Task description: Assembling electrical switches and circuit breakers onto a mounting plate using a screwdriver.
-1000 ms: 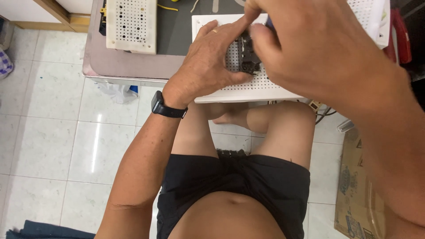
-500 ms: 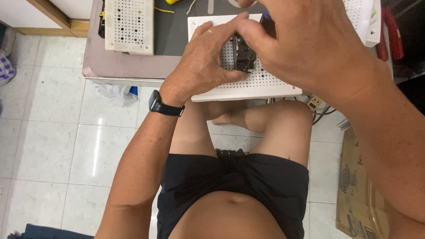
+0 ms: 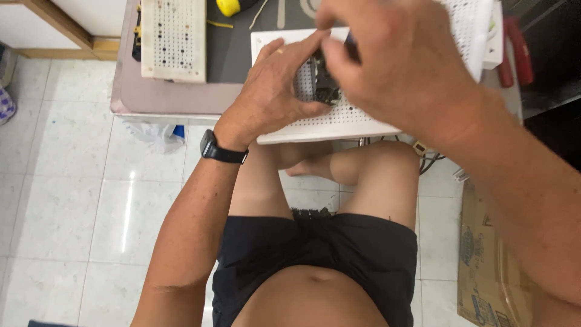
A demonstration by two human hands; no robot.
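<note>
A white perforated board (image 3: 339, 124) lies at the near edge of the grey table (image 3: 181, 97). A small dark part (image 3: 325, 85) sits on the board between my two hands. My left hand (image 3: 275, 91), a black watch on its wrist, rests on the board with its fingers pinching the part from the left. My right hand (image 3: 399, 66) comes from the right, close to the camera, fingers closed over the part's upper side. Most of the part is hidden by my fingers.
A second white perforated board (image 3: 172, 39) lies at the table's left. A yellow object (image 3: 229, 6) and pale strips are at the back. A cardboard box (image 3: 484, 260) stands on the tiled floor at right; crumpled plastic (image 3: 154, 133) lies under the table edge.
The view has shifted slightly. Both hands stay on the dark part, with my right hand moved a little lower and left over the board.
</note>
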